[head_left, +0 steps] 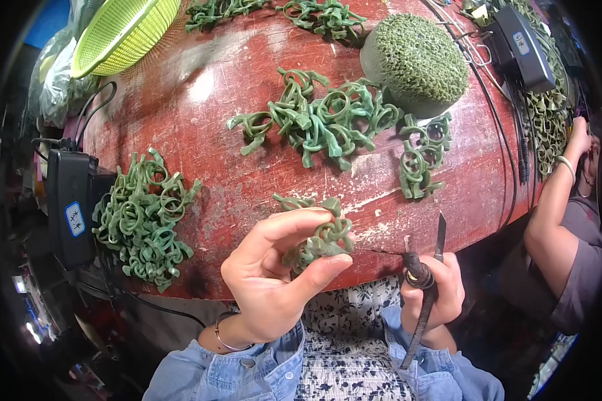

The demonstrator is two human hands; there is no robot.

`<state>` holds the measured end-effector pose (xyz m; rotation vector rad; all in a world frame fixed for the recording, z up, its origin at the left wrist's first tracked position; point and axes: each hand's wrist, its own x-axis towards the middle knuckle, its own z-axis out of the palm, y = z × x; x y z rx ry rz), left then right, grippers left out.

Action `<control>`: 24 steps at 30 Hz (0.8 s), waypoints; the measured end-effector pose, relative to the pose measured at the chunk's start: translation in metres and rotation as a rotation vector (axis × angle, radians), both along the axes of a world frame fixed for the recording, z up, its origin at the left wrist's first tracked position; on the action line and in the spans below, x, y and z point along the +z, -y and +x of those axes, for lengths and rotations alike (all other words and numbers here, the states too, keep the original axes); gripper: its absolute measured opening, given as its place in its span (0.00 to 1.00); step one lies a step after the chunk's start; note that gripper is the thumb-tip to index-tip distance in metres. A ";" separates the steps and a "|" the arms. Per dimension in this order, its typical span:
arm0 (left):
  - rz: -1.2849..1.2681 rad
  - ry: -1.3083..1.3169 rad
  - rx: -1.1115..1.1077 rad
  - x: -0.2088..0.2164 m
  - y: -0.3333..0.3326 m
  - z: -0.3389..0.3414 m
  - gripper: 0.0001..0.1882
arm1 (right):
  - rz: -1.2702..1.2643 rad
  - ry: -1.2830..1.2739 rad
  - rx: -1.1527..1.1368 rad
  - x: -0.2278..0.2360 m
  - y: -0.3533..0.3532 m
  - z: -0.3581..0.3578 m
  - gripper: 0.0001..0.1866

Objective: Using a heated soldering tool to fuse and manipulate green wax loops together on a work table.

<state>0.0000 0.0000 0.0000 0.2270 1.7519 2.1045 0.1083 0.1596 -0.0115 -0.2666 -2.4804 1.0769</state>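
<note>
Between thumb and fingers, my left hand [267, 274] pinches a small cluster of green wax rings [331, 234] just above the table's near edge. My right hand [441, 291] is closed around a dark corded wax pen [416, 271], its thin tip pointing left toward the cluster. A dark narrow blade [441, 235] also sticks up from the right hand. Beyond the hands lies a loose pile of green wax rings [314, 123]. A smaller group of rings [418, 164] lies to its right, and a larger heap [144, 224] sits at the left.
On the red worn table [227, 200] stands a round block with a densely textured green top [418, 60]. A yellow-green basket [124, 37] is at far left. Black boxes [73, 207] with cords flank the table. At right, another person's arm [558, 207] reaches in.
</note>
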 end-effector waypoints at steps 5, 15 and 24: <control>-0.026 -0.028 0.002 0.001 -0.002 0.002 0.19 | -0.279 0.022 -0.089 0.002 0.003 0.005 0.20; -0.006 0.045 -0.008 0.009 -0.006 0.002 0.19 | -0.467 0.033 -0.109 0.022 0.015 -0.014 0.22; 0.170 0.158 0.024 0.008 -0.010 0.004 0.17 | -1.202 0.445 -0.083 0.043 -0.015 -0.007 0.13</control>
